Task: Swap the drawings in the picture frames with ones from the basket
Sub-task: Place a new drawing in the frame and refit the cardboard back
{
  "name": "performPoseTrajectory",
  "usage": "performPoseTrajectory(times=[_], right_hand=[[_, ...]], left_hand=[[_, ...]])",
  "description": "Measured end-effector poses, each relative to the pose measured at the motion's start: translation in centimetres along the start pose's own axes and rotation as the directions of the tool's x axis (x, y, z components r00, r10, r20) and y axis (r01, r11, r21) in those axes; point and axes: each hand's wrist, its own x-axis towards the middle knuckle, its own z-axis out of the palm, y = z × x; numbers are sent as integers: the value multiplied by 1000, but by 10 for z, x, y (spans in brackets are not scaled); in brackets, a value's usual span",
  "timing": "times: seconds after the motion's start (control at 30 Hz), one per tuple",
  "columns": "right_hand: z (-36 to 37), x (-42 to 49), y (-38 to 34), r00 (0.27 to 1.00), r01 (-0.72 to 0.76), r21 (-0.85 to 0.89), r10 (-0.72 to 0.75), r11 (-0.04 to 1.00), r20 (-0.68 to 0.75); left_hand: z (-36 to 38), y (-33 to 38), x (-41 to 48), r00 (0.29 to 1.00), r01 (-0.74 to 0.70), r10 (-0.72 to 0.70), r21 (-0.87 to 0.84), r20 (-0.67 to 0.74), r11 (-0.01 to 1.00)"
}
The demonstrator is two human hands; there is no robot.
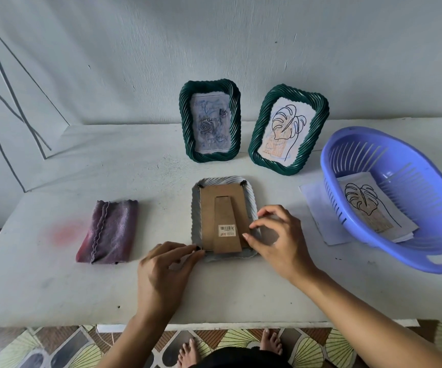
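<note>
Left hand (166, 264) pinches a black tab (198, 248) at the near-left corner of the white frame (196, 208), fingers curled. Right hand (278, 237) is at the frame's right edge with fingers curled and thumb tip beside the stand (226, 224); whether it grips anything cannot be determined.

Head view:
- The white frame lies face down on the table (55, 288), brown backing (208, 208) up, with the stand flat on it.
- Behind the white frame, two green frames stand upright: one (235, 120) holds a rose drawing, the other (261, 126) a leaf drawing.
- Right of the white frame, a blue basket (427, 251) holds a stack of papers topped by a leaf drawing (368, 205). A loose sheet (315, 205) lies partly under the basket.
- Left of the white frame lies a folded cloth (108, 232).
</note>
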Motion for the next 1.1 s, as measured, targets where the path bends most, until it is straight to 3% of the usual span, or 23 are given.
performPoseTrajectory(times=[0.37, 0.67, 0.83, 1.1], right_hand=[[8, 11, -9, 991, -80, -37, 75, 996, -114], [-9, -3, -6, 997, -68, 12, 67, 998, 31], [-7, -6, -9, 992, -105, 18, 106, 994, -62], [-2, -5, -15, 970, -229, 54, 233, 972, -72]], left_hand=[[13, 10, 14, 985, 167, -166, 17, -36, 986], [16, 24, 28, 945, 328, -324, 99, -48, 940], [25, 24, 25, 939, 342, -337, 88, -74, 936], [30, 28, 23, 923, 376, -374, 11, -90, 926]])
